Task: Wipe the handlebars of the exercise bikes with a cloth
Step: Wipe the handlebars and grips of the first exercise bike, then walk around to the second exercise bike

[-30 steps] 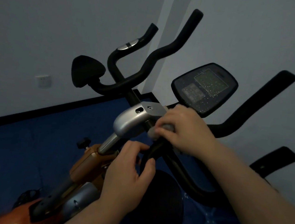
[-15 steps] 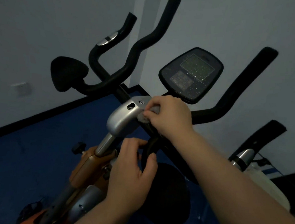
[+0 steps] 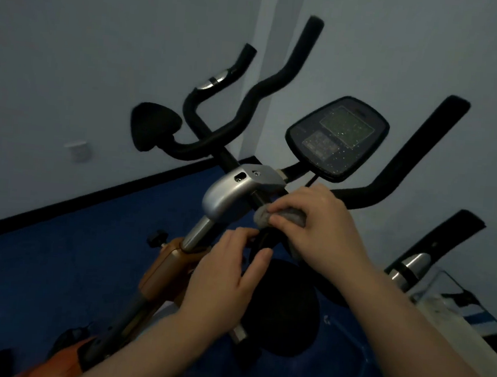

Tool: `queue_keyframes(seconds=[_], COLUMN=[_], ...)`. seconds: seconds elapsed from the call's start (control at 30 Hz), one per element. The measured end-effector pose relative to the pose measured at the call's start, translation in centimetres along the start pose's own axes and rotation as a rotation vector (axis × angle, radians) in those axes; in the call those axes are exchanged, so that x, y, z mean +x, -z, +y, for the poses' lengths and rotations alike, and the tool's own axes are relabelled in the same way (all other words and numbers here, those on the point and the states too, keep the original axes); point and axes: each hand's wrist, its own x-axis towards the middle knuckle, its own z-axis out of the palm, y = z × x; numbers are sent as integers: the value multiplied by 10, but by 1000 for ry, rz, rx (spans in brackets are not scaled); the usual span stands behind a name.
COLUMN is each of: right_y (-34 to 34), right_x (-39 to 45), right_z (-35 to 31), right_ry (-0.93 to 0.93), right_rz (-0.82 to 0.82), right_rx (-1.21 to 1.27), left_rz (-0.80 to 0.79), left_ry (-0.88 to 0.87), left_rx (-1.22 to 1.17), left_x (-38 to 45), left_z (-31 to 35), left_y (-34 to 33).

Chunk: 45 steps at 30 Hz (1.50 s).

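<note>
- Left hand (image 3: 228, 272): nearest the camera, forearm entering from bottom centre. Grip is wrapped around the black handlebar (image 3: 262, 243) where the bar curves down in front of the seat-shaped black pad (image 3: 282, 308); thumb on the right side of the bar, fingers on the left.
- Right hand (image 3: 319, 224): just beyond and above the left hand, forearm entering from lower right. Grip is clenched on a grey cloth (image 3: 281, 216), fingers curled over it; the cloth is pressed on the handlebar next to the silver clamp (image 3: 232, 193).
- Cloth bunched, one rounded end showing left of the fingertips, a further fold hanging below the palm.
- Silver stem (image 3: 198, 233) drops from the clamp into the orange frame (image 3: 168, 271).
- Console (image 3: 337, 137): dark, tilted, behind the right hand; screen speckled.
- Handlebar arms rise left and right of the console.
- Second set of handlebars (image 3: 242, 106) farther left, against the pale wall (image 3: 104, 40).
- Floor (image 3: 54, 261) blue.
</note>
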Motion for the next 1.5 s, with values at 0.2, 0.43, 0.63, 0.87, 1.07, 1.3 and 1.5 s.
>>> queue_keyframes(seconds=[0.2, 0.43, 0.63, 0.87, 1.07, 1.3, 1.5], right_y=[10, -27, -90, -149, -194, -238, -269], right_x=[-32, -95, -158, -228, -292, -377, -424], right_z=[-10, -53, -84, -136, -212, -320, -392], right_ry=[27, 400, 492, 539, 631, 655, 624], right_rz=[88, -78, -377, -637, -802, -896, -896], right_rx=[179, 192, 186, 199, 177, 202, 192], left_rz=[145, 358, 538, 726, 825, 895, 843], left_ry=[129, 362, 701, 980, 1119, 1224, 1224], left_rx=[137, 226, 254, 187, 124, 130, 131], left_x=[-32, -138, -268, -396, -507, -645, -714], left_z=[-1, -20, -45, -57, -61, -79, -102], left_y=[6, 1, 12, 21, 32, 86, 132])
